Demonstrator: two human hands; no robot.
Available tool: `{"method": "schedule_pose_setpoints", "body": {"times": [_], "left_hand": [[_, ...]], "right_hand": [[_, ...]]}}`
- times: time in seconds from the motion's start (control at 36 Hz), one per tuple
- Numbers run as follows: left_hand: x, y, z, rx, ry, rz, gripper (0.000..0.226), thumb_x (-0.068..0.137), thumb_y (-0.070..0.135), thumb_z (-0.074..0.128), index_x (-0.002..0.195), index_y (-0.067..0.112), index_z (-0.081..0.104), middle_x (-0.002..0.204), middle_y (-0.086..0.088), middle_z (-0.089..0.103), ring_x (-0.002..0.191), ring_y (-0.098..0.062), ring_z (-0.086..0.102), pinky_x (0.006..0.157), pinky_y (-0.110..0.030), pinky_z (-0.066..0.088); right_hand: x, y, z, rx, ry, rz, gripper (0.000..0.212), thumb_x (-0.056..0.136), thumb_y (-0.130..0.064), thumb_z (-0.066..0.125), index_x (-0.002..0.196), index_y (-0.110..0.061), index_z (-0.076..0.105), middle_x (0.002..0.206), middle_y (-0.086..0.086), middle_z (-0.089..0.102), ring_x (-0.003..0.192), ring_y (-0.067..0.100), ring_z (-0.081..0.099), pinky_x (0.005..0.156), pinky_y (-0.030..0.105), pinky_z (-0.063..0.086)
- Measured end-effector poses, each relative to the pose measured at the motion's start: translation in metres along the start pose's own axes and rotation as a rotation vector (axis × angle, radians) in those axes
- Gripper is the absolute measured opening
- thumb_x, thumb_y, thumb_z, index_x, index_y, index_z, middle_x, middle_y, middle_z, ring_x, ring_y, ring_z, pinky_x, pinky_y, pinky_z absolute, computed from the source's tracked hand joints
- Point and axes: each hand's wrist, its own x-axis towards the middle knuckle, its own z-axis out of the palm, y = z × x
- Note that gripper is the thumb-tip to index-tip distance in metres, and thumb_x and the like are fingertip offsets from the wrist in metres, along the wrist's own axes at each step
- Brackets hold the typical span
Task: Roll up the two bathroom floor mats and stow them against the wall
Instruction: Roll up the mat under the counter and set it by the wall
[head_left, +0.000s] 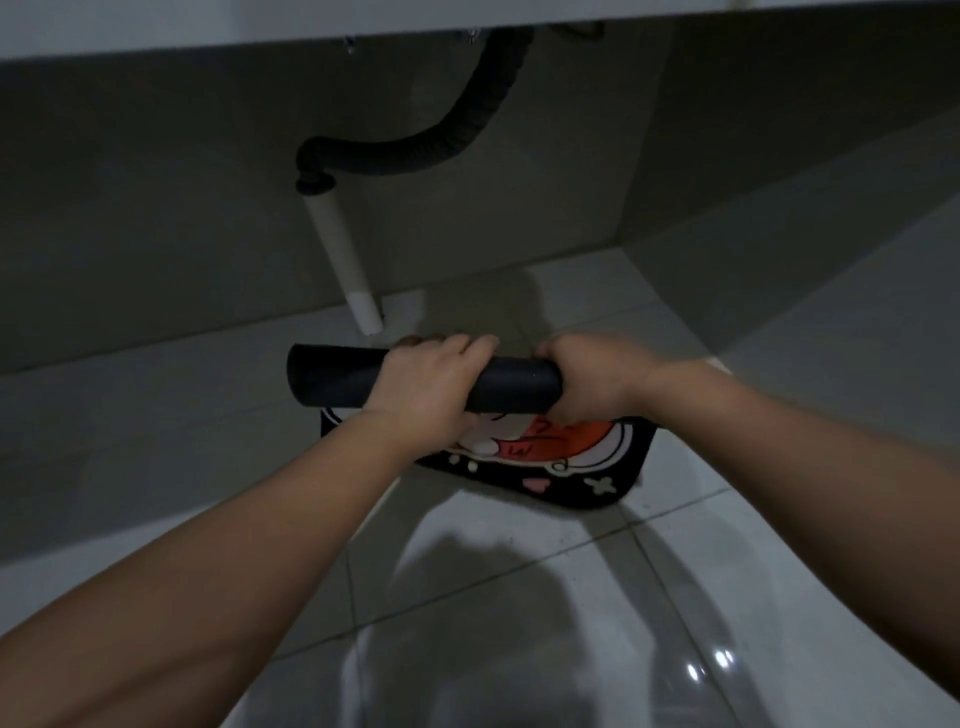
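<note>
A floor mat (566, 457) lies on the tiled floor, black with a cartoon print in orange, pink and white. Its far part is wound into a black roll (332, 376), with the plain underside facing out. My left hand (431, 384) grips the roll near its middle. My right hand (592, 379) grips the roll's right end. Only the near strip of the mat stays flat, partly hidden under my wrists. I see just this one mat.
A white drain pipe (343, 265) comes down to the floor just behind the roll, joined to a black corrugated hose (441, 150) under a white counter (260, 26). The grey wall (156, 234) runs behind. Glossy tiles (519, 597) stretch toward me.
</note>
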Motion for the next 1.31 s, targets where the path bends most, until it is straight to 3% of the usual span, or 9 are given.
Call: {"method": "schedule_pose_setpoints", "body": {"times": [0.17,0.33,0.5,0.64,0.75,0.89,1.03,1.11,1.31], "left_hand": [[0.009,-0.016,-0.009,-0.424,-0.44,-0.19,0.103,0.052,0.059,0.079,0.139,0.031,0.033,0.126,0.005,0.057,0.108,-0.019,0.057,0.086,-0.028,0.046],[0.005,-0.019,-0.006,-0.517,-0.471,-0.236,0.047,0.058,0.038,0.082,0.097,0.033,0.055,0.089,0.006,0.064,0.082,-0.017,0.062,0.073,-0.03,0.051],[-0.003,-0.015,-0.001,-0.158,-0.121,-0.108,0.03,0.07,0.032,0.068,0.093,0.026,0.051,0.085,0.002,0.062,0.076,-0.023,0.061,0.057,-0.028,0.041],[-0.006,-0.007,0.005,0.044,0.188,0.055,0.041,0.057,0.025,0.075,0.094,0.016,0.06,0.079,-0.005,0.065,0.065,-0.03,0.061,0.052,-0.029,0.041],[-0.005,-0.001,0.009,0.112,0.225,0.061,0.046,0.054,0.028,0.078,0.095,0.018,0.061,0.077,-0.003,0.063,0.064,-0.028,0.061,0.053,-0.03,0.041],[0.001,-0.001,0.001,-0.072,-0.032,0.007,0.055,0.065,0.04,0.071,0.113,0.024,0.049,0.103,-0.001,0.06,0.091,-0.025,0.06,0.067,-0.033,0.041],[0.006,-0.009,-0.002,-0.366,-0.356,-0.139,0.07,0.058,0.053,0.077,0.119,0.032,0.05,0.106,0.005,0.063,0.093,-0.021,0.061,0.075,-0.033,0.052],[0.006,-0.011,-0.002,-0.417,-0.364,-0.171,0.064,0.06,0.049,0.076,0.117,0.034,0.051,0.101,0.007,0.064,0.088,-0.019,0.062,0.075,-0.035,0.053],[0.0,-0.003,0.001,-0.05,-0.079,-0.032,0.038,0.071,0.035,0.069,0.102,0.022,0.052,0.096,-0.001,0.064,0.085,-0.025,0.062,0.058,-0.029,0.033]], "right_hand": [[-0.002,0.011,0.016,-0.507,0.493,-0.32,0.03,0.068,-0.025,0.07,0.094,-0.016,0.058,0.08,0.006,0.064,0.066,0.031,0.063,0.052,0.032,0.039],[0.001,0.009,0.027,-0.548,0.613,-0.361,0.032,0.06,-0.021,0.077,0.086,-0.013,0.061,0.071,0.007,0.062,0.055,0.029,0.059,0.05,0.031,0.041],[0.0,0.005,0.018,-0.397,0.324,-0.219,0.059,0.068,-0.038,0.07,0.122,-0.022,0.05,0.104,0.005,0.061,0.091,0.03,0.062,0.07,0.035,0.045],[-0.001,0.005,0.001,0.019,-0.019,-0.067,0.057,0.061,-0.048,0.08,0.109,-0.034,0.053,0.097,-0.005,0.066,0.083,0.019,0.063,0.064,0.028,0.045],[-0.002,0.006,-0.01,0.147,-0.17,-0.012,0.049,0.063,-0.036,0.082,0.103,-0.03,0.055,0.093,-0.005,0.064,0.08,0.016,0.062,0.068,0.03,0.048],[-0.005,0.003,0.0,-0.113,0.067,-0.067,0.041,0.068,-0.047,0.075,0.1,-0.029,0.057,0.09,-0.002,0.067,0.083,0.023,0.065,0.064,0.031,0.045],[-0.007,0.011,0.015,-0.526,0.434,-0.306,0.047,0.065,-0.04,0.076,0.1,-0.018,0.055,0.086,0.004,0.064,0.07,0.029,0.063,0.052,0.032,0.035],[-0.006,0.012,0.022,-0.532,0.569,-0.369,0.037,0.061,-0.023,0.077,0.091,-0.013,0.06,0.074,0.008,0.063,0.057,0.03,0.059,0.048,0.033,0.041],[-0.005,0.01,0.018,-0.345,0.223,-0.181,0.065,0.065,-0.057,0.073,0.116,-0.025,0.05,0.104,0.003,0.062,0.088,0.028,0.062,0.07,0.034,0.047]]}}
